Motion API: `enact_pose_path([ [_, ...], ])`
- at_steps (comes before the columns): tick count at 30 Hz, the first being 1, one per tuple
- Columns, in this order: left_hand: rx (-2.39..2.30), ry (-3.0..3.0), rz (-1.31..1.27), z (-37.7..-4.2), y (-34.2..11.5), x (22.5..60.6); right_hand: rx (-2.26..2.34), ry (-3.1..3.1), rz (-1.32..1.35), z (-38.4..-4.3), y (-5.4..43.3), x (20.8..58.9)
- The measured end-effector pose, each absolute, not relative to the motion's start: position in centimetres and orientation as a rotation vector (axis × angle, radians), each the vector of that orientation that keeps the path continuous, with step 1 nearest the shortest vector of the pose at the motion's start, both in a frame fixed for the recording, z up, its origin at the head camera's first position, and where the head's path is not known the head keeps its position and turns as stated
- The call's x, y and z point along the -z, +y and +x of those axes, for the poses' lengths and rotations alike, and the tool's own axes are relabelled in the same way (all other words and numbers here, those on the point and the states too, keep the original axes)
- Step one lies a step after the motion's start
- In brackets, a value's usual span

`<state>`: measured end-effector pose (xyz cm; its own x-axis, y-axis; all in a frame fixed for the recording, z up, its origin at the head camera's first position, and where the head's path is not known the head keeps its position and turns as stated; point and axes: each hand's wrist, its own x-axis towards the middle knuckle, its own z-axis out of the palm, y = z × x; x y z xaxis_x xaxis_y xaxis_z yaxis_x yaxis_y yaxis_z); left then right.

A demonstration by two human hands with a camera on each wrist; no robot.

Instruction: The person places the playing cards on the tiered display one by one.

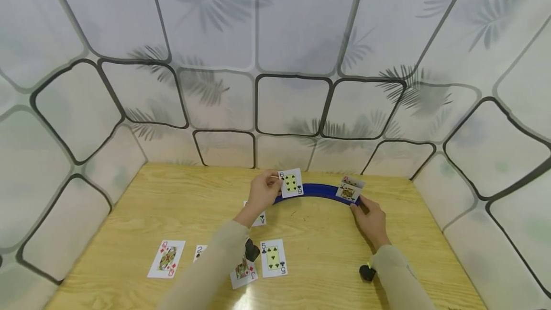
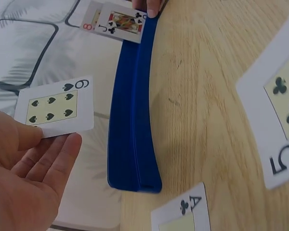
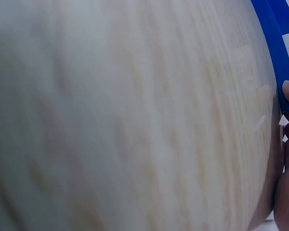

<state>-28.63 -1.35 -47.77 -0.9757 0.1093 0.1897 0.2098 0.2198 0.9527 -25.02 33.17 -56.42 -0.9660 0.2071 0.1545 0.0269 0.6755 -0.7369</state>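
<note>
Six of spades (image 1: 291, 183): in L hand (image 1: 263, 191), pinched btwn thumb & fingers, face showing; held up nr L end of blue card rack (image 1: 320, 190), apart from it per L wrist view. R hand (image 1: 371, 219) grips rack's R end, thumb on front; other fingers partly hidden. Jack of clubs (image 2: 122, 24) in rack nr R end, red eight (image 2: 90, 18) partly behind it. On wood-grain table (image 1: 323, 252): ace of clubs (image 1: 260, 219) nr rack's L end, part hidden; five of clubs (image 1: 273, 258) closer to person; red jack (image 1: 243, 272) beside it; a two (image 1: 200, 251), mostly behind L sleeve (image 1: 215, 262); queen of diamonds (image 1: 166, 259) farthest L.
</note>
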Motion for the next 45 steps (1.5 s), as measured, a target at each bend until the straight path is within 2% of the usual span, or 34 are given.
enact_pose_path([
  [21,1.814,-2.374,-0.42,-29.8,4.0,47.4,-1.147,-2.686,-0.165,-25.1,33.3,56.5],
  [45,1.623,-2.42,-0.521,-30.6,8.0,49.1,-1.169,-2.661,-0.172,-25.2,33.4,56.8],
])
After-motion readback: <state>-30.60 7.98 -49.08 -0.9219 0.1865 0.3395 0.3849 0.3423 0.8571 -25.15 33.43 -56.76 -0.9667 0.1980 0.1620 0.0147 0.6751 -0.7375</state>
